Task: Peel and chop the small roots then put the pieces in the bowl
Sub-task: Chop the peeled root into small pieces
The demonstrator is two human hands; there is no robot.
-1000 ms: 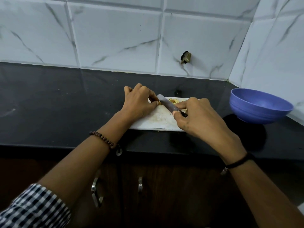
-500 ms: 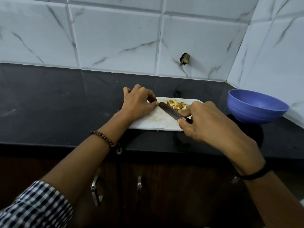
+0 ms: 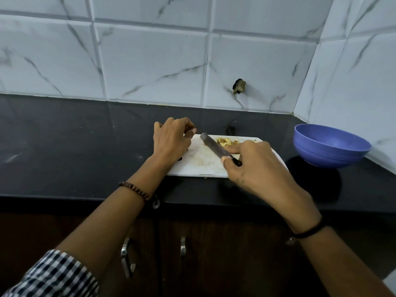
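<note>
A white cutting board (image 3: pixel 199 166) lies on the black counter. A small heap of yellowish chopped root pieces (image 3: pixel 225 141) sits at its far edge. My right hand (image 3: pixel 257 170) grips a knife (image 3: pixel 214 146) by its dark handle, forefinger stretched along the blade. The blade lies slanted over the board, just left of the heap, with its tip pointing to the far left. My left hand (image 3: pixel 171 140) rests at the board's left end with its fingers curled and the thumb against the forefinger. What they hold, if anything, is hidden. The blue bowl (image 3: pixel 330 146) stands to the right.
The black counter (image 3: pixel 75 146) stretches far to the left. Marble-look tiled walls (image 3: pixel 150 65) close off the back and right, meeting in a corner behind the bowl. Dark cabinet doors with metal handles (image 3: pixel 126 258) hang below the counter's front edge.
The knife had swept toward the heap of pieces; now its tip is back near the board's far left. My left hand has drawn slightly away from the blade.
</note>
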